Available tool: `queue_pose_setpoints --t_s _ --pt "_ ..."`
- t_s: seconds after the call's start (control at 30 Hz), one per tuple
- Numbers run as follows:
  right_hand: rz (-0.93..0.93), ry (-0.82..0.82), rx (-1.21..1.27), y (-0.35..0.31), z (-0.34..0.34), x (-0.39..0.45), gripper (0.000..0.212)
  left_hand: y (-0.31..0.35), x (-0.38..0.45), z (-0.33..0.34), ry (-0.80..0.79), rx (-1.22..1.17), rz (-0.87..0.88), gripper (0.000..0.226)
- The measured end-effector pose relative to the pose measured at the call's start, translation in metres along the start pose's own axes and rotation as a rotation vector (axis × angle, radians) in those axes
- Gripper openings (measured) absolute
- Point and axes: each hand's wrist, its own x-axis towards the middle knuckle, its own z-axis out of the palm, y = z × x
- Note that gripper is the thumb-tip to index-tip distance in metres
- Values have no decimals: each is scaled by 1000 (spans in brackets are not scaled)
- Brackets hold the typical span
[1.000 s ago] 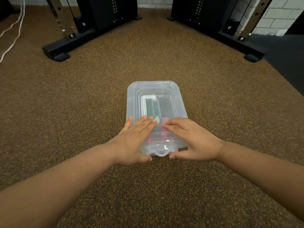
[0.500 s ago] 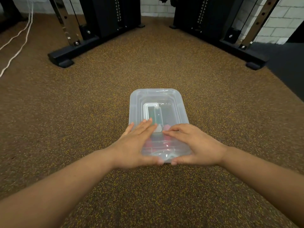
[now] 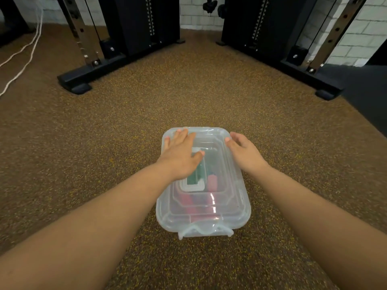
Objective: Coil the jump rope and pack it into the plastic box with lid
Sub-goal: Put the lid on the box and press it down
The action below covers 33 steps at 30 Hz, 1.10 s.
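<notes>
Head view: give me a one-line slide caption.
Both hands, left and right, press the far end of the translucent plastic lid onto the clear box on speckled brown gym flooring.

hands press lid (box closed)

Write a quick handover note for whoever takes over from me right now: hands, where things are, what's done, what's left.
Left hand: flat, palm down on the far left of the lid.
Right hand: open, at the lid's far right edge.
Plastic box: on the floor, lid on top.
Jump rope: inside, red and green showing through.
Left: press the far end shut; whether it has latched can't be seen.
</notes>
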Motion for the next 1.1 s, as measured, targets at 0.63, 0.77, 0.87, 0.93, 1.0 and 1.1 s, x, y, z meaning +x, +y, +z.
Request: queue_pose_setpoints --t_s 0.63,0.77,0.87,0.93,1.0,1.1 --pt "242 -449 327 -21 5 96 43 -6 40 -14 143 79 50 63" --pt "106 -482 258 -23 4 94 45 -13 56 -13 130 54 -10 71" --pt "-94 -422 -107 -27 0 94 47 -17 65 -9 72 74 -28 75" --pt "-226 -372 -311 -29 -2 93 47 -18 67 -9 45 106 -32 79" --pt "-328 -332 -466 -31 -2 93 45 -18 67 -10 48 106 -24 80" --pt "-416 -292 -600 -33 -1 93 42 -17 66 -11 88 85 -12 76"
